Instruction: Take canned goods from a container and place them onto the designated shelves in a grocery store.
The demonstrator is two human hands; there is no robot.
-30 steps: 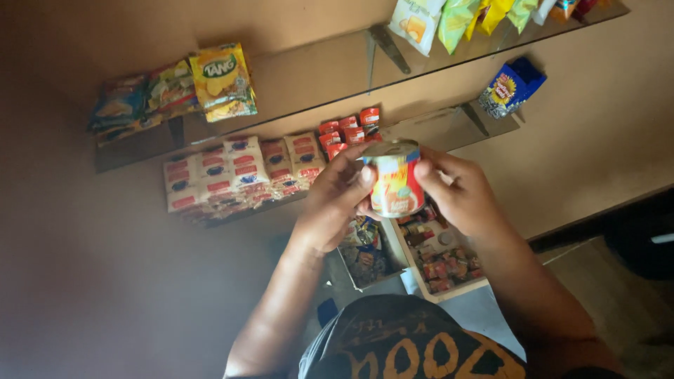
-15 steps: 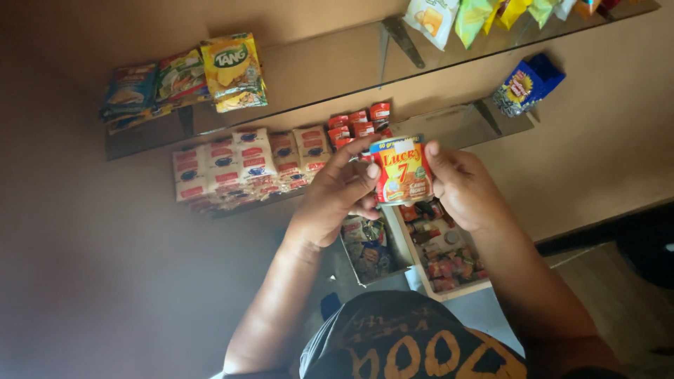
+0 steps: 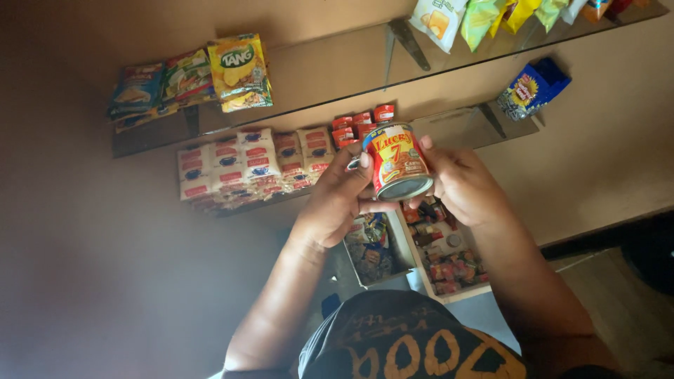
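Brown wall shelves (image 3: 316,70) carry sachets behind a can (image 3: 397,163) held tilted in mid-air, the left hand (image 3: 337,200) and right hand (image 3: 463,184) with fingers closed on its sides. Gripped only at the sides, it could slip and fall onto the trays (image 3: 449,267) below.

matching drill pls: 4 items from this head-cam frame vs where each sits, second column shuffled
Things:
1. red tin can
2. yellow drink-mix sachet
3. blue snack packet
4. white-and-red sachets

Places:
A. right end of the lower shelf
B. in a row on the left part of the lower shelf
C. held between the left hand and the right hand
D. on the upper shelf, beside other colourful sachets

Pairs: 1-C, 2-D, 3-A, 4-B
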